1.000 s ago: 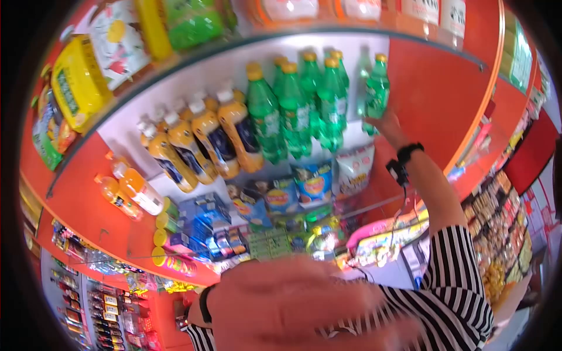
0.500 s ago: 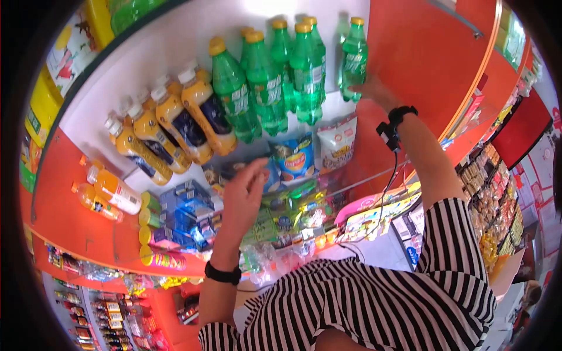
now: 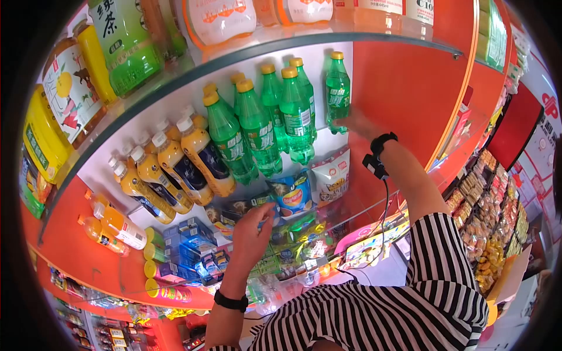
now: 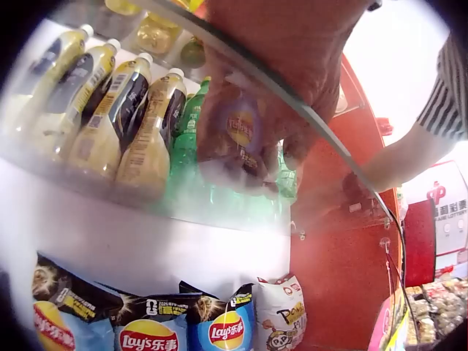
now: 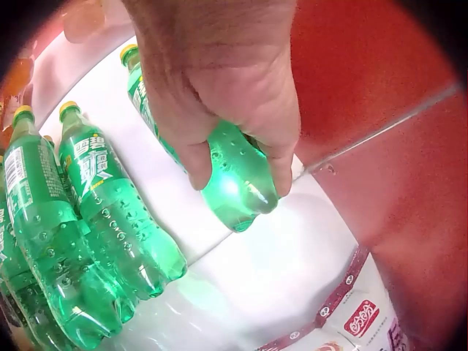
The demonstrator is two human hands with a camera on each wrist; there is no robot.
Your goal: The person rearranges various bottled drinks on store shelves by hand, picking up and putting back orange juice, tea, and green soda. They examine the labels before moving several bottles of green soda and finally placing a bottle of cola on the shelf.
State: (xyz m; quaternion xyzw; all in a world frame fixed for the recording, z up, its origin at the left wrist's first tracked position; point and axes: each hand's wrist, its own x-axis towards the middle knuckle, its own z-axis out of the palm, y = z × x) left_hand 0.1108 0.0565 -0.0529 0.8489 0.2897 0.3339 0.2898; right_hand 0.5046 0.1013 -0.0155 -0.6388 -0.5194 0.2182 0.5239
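Red panel (image 5: 365,80) | green bottle (image 5: 238,183) pinched in right hand (image 5: 219,80) | base beyond fingers (image 5: 196,167)

At least seven green bottles (image 3: 259,136), four white-capped bottles (image 3: 182,171) in the near row, three blue bags (image 4: 226,330), one white bag (image 4: 282,313), four yellow-lidded tubs (image 3: 154,253).

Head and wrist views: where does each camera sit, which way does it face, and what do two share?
Head: on the head, facing forward and down at the cabinet; left hand, right hand, arms, striped shirt.
Left wrist: on that wrist, facing chip bags and bottles; left hand above, other forearm and striped sleeve at right.
Right wrist: on that wrist, facing past the right hand to the green bottle it grips.
Head and right wrist share that hand and bottle.
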